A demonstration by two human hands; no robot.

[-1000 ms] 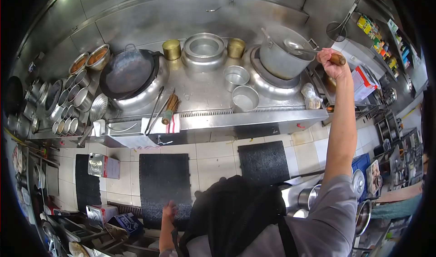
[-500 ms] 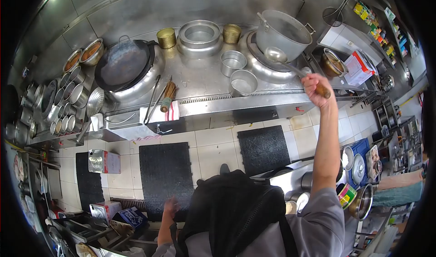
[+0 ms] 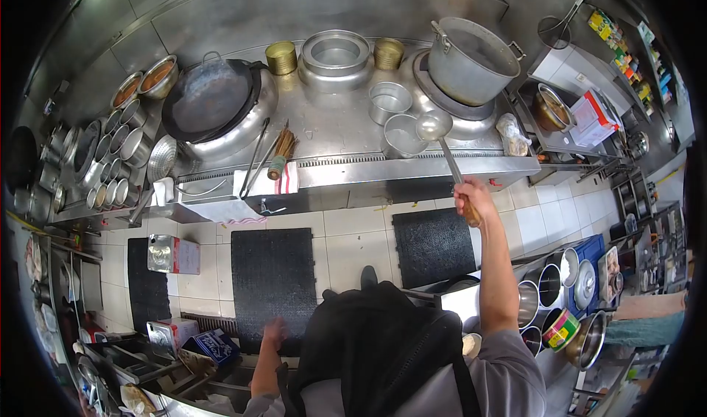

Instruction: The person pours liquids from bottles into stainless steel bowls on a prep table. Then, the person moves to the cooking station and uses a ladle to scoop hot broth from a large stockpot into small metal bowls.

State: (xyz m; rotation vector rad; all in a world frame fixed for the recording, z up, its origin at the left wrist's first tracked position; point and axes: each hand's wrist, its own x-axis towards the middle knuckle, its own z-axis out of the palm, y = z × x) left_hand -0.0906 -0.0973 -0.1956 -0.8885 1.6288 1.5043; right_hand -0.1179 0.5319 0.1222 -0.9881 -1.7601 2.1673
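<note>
My right hand [image 3: 473, 198] is closed around the wooden handle of a long metal ladle [image 3: 451, 159]. The ladle's bowl hangs at the right rim of a small metal pot [image 3: 404, 136] near the counter's front edge. A second small pot [image 3: 389, 102] stands just behind it. Behind and to the right, a large deep pot [image 3: 473, 62] rests on a round burner. Low in the view, my left hand [image 3: 273, 334] hangs over a black floor mat, touching nothing visible; its fingers are blurred.
A dark wok [image 3: 211, 100] sits on the left burner. Tongs [image 3: 255, 158] and a bamboo brush [image 3: 282, 154] lie on the counter's front edge. Stacked metal cups [image 3: 135, 145] are at the far left. Metal bowls [image 3: 587, 340] and containers stand at lower right.
The ladle has come out of the large pot and moved left and forward to the small front pot. My right hand has moved down and left with it. My left hand stays low.
</note>
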